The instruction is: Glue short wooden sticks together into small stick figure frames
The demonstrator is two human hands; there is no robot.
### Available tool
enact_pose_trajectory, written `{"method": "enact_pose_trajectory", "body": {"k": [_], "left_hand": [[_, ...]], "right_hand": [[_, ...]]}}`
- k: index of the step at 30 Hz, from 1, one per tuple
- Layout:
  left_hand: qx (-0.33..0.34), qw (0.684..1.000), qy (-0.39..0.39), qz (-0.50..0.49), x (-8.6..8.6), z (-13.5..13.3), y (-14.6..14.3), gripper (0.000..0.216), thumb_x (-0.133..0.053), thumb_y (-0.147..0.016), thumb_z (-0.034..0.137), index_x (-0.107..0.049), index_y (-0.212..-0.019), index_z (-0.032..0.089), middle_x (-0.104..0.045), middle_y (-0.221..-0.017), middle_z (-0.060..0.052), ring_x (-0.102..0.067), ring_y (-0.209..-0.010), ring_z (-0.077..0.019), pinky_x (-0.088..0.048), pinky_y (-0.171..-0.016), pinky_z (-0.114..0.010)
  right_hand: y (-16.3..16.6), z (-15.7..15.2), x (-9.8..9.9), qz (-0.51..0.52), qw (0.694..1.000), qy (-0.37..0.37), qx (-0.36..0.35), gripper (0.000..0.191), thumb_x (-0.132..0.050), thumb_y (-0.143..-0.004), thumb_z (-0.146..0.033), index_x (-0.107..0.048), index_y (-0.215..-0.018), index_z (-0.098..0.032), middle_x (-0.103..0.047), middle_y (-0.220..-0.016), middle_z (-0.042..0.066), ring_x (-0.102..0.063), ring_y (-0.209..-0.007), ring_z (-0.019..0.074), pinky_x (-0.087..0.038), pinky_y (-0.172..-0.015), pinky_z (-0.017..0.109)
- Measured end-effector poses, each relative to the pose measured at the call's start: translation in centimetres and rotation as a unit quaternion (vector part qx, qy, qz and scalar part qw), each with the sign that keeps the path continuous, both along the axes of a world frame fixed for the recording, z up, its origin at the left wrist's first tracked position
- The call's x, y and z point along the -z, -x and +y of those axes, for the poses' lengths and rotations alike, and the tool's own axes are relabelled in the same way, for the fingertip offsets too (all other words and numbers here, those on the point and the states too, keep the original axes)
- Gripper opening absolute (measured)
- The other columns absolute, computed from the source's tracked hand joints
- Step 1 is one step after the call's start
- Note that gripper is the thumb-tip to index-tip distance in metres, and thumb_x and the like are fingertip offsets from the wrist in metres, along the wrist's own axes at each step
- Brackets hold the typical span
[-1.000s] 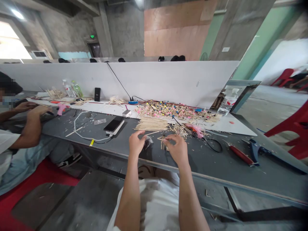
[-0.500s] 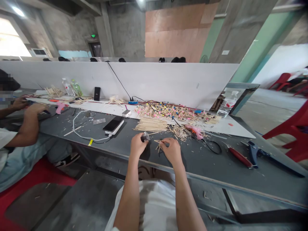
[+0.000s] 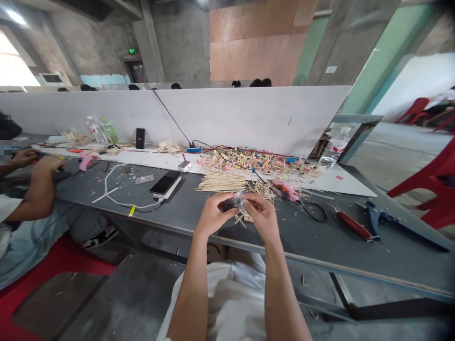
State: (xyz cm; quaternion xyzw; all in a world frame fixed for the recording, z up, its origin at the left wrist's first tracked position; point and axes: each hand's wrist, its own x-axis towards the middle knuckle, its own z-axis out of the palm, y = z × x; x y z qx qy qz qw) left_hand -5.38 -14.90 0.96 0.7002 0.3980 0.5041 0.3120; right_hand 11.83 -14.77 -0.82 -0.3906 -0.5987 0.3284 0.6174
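A small clear plastic bag with dark contents is held up between my hands over the front of the grey table. Closed round the bag's dark end is my left hand. My right hand pinches its crinkled clear end. Below and between the hands, a small piece of crossed wooden sticks lies on the table, partly covered by my fingers. Just beyond the hands is a row of long thin wooden sticks, with a heap of short stick bits to its right.
A pink glue gun, red-handled tool and blue-handled saw lie right. Left are a phone on a white power bank and a cable. Colour-tipped stick pieces cover the back board. Another person's hands work far left.
My right hand has let go of the crossed stick piece, which now rests on the table, and has taken hold of the bag. My left hand has moved right with the bag.
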Motion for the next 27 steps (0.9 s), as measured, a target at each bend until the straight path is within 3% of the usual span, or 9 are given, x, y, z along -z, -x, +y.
{"method": "enact_pose_trajectory", "body": {"k": [6, 11, 17, 27], "left_hand": [[0.028, 0.999, 0.011, 0.016, -0.1, -0.1, -0.2, 0.040, -0.075, -0.078, 0.027, -0.069, -0.117, 0.018, -0.069, -0.116, -0.011, -0.065, -0.104, -0.0243, -0.052, -0.086, -0.031], [0.051, 0.997, 0.004, 0.057, 0.1, 0.0, 0.6, 0.055, -0.074, -0.080, 0.025, -0.059, -0.133, 0.024, -0.062, -0.132, -0.010, -0.058, -0.121, -0.0269, -0.044, -0.104, -0.039], [0.065, 0.993, -0.045, 0.083, 0.1, 0.0, 0.8, 0.065, -0.070, -0.083, 0.019, -0.047, -0.143, 0.029, -0.053, -0.140, -0.009, -0.048, -0.131, -0.0271, -0.035, -0.113, -0.043], [0.072, 0.996, -0.046, -0.006, -0.3, -0.2, 0.3, 0.045, -0.068, -0.085, 0.024, -0.063, -0.129, 0.024, -0.059, -0.129, -0.010, -0.057, -0.119, -0.0248, -0.046, -0.099, -0.033]], "right_hand": [[-0.3, -0.4, -0.5, -0.015, 0.998, -0.028, -0.047, 0.019, -0.066, -0.084, -0.026, -0.075, -0.100, -0.022, -0.069, -0.104, 0.007, -0.065, -0.097, 0.0210, -0.052, -0.083, 0.033], [-0.7, -0.8, -1.0, -0.084, 0.993, -0.006, -0.079, 0.023, -0.070, -0.081, -0.024, -0.077, -0.103, -0.023, -0.068, -0.108, 0.007, -0.064, -0.082, 0.0163, -0.052, -0.074, 0.029], [-0.4, -0.5, -0.6, -0.117, 0.990, 0.015, -0.072, 0.023, -0.072, -0.079, -0.028, -0.075, -0.101, -0.020, -0.069, -0.099, 0.006, -0.065, -0.078, 0.0160, -0.052, -0.069, 0.027], [0.1, -0.2, 0.0, -0.081, 0.995, 0.039, -0.054, 0.021, -0.065, -0.086, -0.036, -0.073, -0.095, -0.019, -0.070, -0.095, 0.006, -0.065, -0.084, 0.0190, -0.051, -0.074, 0.029]]}}
